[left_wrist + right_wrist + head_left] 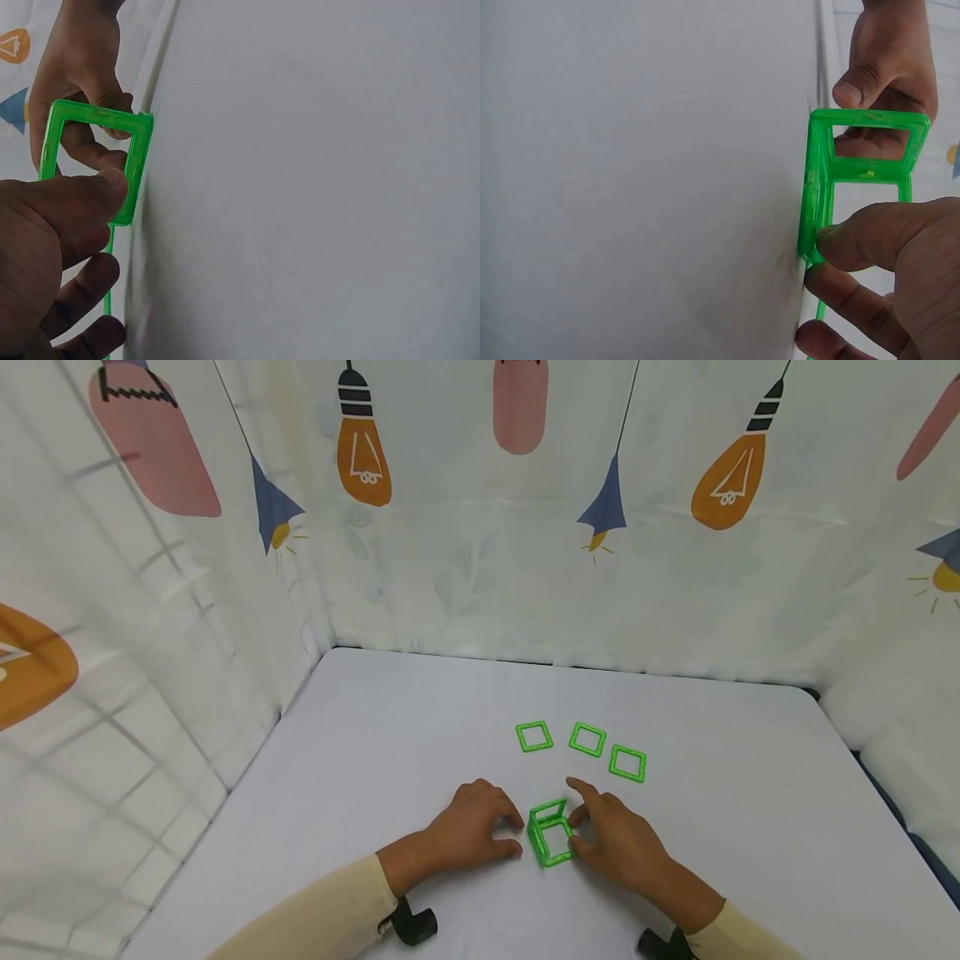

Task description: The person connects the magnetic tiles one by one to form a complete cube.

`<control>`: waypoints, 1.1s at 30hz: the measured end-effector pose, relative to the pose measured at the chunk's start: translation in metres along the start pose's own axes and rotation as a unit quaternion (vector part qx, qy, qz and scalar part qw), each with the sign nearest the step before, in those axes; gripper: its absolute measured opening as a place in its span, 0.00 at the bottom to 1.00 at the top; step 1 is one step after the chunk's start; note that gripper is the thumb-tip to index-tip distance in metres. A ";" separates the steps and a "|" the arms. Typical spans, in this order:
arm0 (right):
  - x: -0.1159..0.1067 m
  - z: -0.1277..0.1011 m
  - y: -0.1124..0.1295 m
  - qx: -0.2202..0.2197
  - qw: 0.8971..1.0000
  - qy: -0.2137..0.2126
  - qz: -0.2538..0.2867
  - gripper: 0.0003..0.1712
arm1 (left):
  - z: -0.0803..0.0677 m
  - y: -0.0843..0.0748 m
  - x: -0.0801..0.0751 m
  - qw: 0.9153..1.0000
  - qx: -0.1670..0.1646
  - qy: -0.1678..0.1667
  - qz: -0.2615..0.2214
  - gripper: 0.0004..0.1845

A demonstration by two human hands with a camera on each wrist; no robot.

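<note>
A small structure of joined green magnetic tiles (536, 841) stands on the table, made of open square frames. One frame lies flat, with others upright along its left and far sides. My right hand (624, 843) pinches the flat frame's right edge between thumb and a finger, its index finger lifted away. The thumb (855, 244) is over the green edge in the right wrist view. Left of the structure, my left hand (471, 825) rests with loosely bent fingers, a small gap from the tiles. The left wrist view shows an upright green frame (97, 115) beyond the left thumb.
Farther back on the white table (420, 718) lie three loose green square tiles: a left one (537, 749), a middle one (585, 751) and a right one (626, 777). A printed fabric curtain (465, 585) hangs around the table's far and side edges.
</note>
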State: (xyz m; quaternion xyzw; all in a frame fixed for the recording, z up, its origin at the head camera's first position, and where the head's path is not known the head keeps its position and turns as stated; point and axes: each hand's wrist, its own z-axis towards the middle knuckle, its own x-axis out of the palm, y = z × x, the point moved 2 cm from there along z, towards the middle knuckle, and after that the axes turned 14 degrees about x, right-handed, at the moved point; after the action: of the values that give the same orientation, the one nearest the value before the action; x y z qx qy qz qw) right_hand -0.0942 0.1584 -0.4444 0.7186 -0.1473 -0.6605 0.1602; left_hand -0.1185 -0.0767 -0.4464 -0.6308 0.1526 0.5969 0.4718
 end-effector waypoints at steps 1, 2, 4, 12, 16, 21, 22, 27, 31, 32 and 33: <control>0.000 0.001 0.000 -0.002 1.000 0.002 -0.002 0.47 | 0.000 0.001 0.000 1.000 -0.002 -0.001 -0.005 0.14; 0.000 0.001 0.000 -0.003 1.000 0.003 -0.003 0.47 | 0.000 0.001 -0.001 1.000 -0.004 -0.001 -0.011 0.16; -0.001 0.002 0.001 -0.007 1.000 0.006 -0.006 0.47 | 0.001 0.002 -0.001 1.000 -0.005 -0.001 -0.016 0.18; -0.003 0.008 0.004 -0.024 0.999 0.032 -0.015 0.45 | 0.005 0.004 0.003 0.999 0.008 0.009 -0.037 0.20; -0.002 0.012 0.004 -0.037 0.998 0.042 -0.019 0.45 | 0.007 0.003 0.005 0.999 0.019 0.016 -0.032 0.19; -0.002 0.014 0.005 -0.051 0.997 0.047 -0.019 0.45 | 0.007 0.002 0.005 0.999 0.029 0.019 -0.021 0.16; -0.003 0.015 0.005 -0.055 0.997 0.048 -0.018 0.45 | 0.007 0.001 0.005 0.999 0.031 0.019 -0.019 0.16; -0.003 0.018 0.006 -0.063 0.996 0.056 -0.018 0.45 | 0.007 0.001 0.006 0.999 0.037 0.020 -0.010 0.13; -0.003 0.020 0.006 -0.065 0.996 0.060 -0.018 0.45 | 0.008 0.001 0.006 0.999 0.038 0.022 -0.011 0.12; -0.003 0.020 0.005 -0.067 0.996 0.061 -0.019 0.45 | 0.008 0.001 0.006 0.999 0.038 0.022 -0.011 0.12; -0.003 0.020 0.005 -0.068 0.996 0.061 -0.019 0.45 | 0.008 0.001 0.006 0.999 0.039 0.022 -0.011 0.12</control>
State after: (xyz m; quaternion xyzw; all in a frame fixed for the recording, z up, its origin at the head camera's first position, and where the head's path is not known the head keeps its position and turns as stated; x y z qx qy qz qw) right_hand -0.1144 0.1543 -0.4407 0.7478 -0.0778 -0.6266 0.2051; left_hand -0.1230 -0.0691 -0.4510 -0.6266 0.1793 0.5715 0.4986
